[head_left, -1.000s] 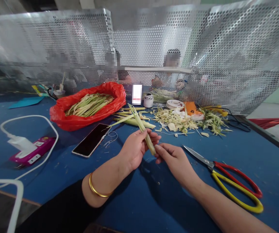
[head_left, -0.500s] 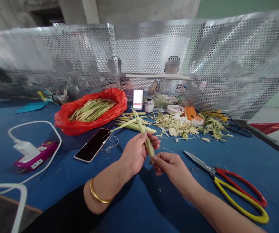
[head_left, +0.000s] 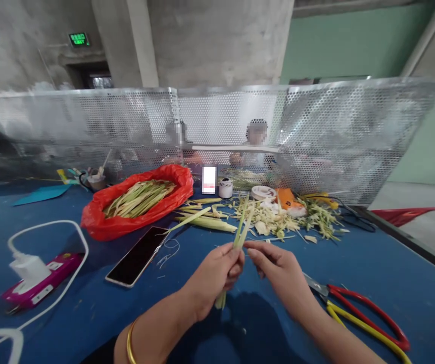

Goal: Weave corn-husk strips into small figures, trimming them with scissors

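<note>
My left hand is closed around a pale green husk leaf bundle. Its split upper end points up and away, and the lower end pokes out beneath the fist. Right beside it, my right hand has its thumb and forefinger pinched together at the bundle's edge. Whatever lies between those fingertips is too small to make out. Scissors with one red and one yellow handle lie by my right forearm, which partly hides them. Beyond my hands lie loose husk stalks.
A red plastic bag of leaf strips sits at the left, near a phone and a purple power strip with a white cable. Trimmings, a tape roll and a jar stand before a perforated metal screen; people sit behind it.
My left hand has closed around the bundle, which now stands more upright. My right hand has moved from its lower end to its upper side. The view has tilted up.
</note>
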Action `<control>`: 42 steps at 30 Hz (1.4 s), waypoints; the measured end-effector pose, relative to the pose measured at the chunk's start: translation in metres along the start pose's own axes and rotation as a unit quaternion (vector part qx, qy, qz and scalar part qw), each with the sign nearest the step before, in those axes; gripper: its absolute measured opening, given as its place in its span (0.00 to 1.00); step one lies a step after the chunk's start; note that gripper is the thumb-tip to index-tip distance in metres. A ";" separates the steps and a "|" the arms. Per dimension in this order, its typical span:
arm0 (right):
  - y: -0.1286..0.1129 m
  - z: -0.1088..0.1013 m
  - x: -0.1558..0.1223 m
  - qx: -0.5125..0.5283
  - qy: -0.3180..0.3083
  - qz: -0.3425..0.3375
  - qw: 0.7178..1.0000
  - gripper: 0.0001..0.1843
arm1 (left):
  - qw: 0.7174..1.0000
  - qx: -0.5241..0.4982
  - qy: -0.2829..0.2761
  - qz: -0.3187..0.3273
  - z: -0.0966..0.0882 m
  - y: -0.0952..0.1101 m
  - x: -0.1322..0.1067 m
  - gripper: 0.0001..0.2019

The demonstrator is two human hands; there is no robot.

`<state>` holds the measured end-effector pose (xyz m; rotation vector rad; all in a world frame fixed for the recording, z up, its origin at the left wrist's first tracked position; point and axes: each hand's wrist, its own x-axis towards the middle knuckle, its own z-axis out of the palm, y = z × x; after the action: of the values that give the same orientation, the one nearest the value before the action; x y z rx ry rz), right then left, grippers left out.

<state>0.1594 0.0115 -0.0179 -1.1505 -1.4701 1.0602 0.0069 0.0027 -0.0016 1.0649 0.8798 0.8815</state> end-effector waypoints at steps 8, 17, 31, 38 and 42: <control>-0.014 -0.007 0.001 0.166 0.017 0.052 0.985 0.15 | 0.990 0.138 -0.039 -0.009 0.009 -0.008 -0.007 0.20; -0.027 -0.023 0.003 0.120 0.064 -0.014 0.991 0.13 | 0.984 0.161 -0.067 -0.025 0.005 0.002 -0.009 0.21; -0.042 -0.031 -0.003 0.115 0.047 -0.029 0.992 0.12 | 0.998 0.051 -0.038 0.030 0.030 0.034 0.012 0.13; -0.043 -0.034 -0.003 0.106 0.052 -0.034 0.992 0.15 | 0.998 0.043 -0.034 0.014 0.030 0.035 0.010 0.14; -0.042 -0.031 -0.004 0.109 0.064 -0.035 0.991 0.16 | 0.998 0.056 -0.030 0.003 0.032 0.038 0.008 0.15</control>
<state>0.1839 0.0024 0.0277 -0.9864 -1.2523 1.0510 0.0334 0.0085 0.0411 1.1846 0.8842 0.8082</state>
